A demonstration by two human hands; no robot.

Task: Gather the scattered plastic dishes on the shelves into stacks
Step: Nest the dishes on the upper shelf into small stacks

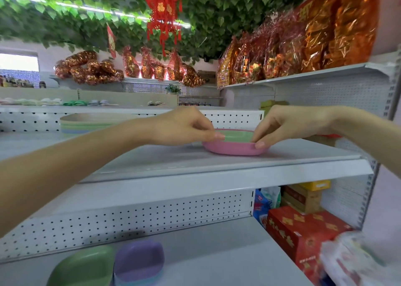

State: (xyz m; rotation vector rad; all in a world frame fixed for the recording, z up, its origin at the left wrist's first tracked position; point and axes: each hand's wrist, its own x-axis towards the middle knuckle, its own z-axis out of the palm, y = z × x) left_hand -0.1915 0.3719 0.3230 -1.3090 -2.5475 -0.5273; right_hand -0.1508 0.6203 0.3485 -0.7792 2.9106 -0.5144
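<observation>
2 dishes are sitting nested on the upper shelf (pixel 152 162), near its right end: 1 pink dish (pixel 234 150) with 1 green dish (pixel 236 136) lying inside it. Further left on the same shelf, 1 stack (pixel 86 124) of pastel dishes is standing against the pegboard back; it is too blurred to count its layers. On the lower shelf (pixel 217 253), 1 low green dish (pixel 84 266) is sitting just beside 1 purple dish (pixel 138 257), which is resting on at least 1 bluish dish beneath it. 1 red box (pixel 303 231) is standing at the right end of that lower level.

Both of the person's hands are working on the nested pair. The left hand (pixel 184 127) is curling its fingers and pinching the left rim of the pink dish with thumb and fingertips close together. The right hand (pixel 288 124) is gripping the right rim, its thumb pressing on the pink outer wall while its fingers are dipping inside over the green dish. The pink dish is sitting flat on the shelf.
</observation>
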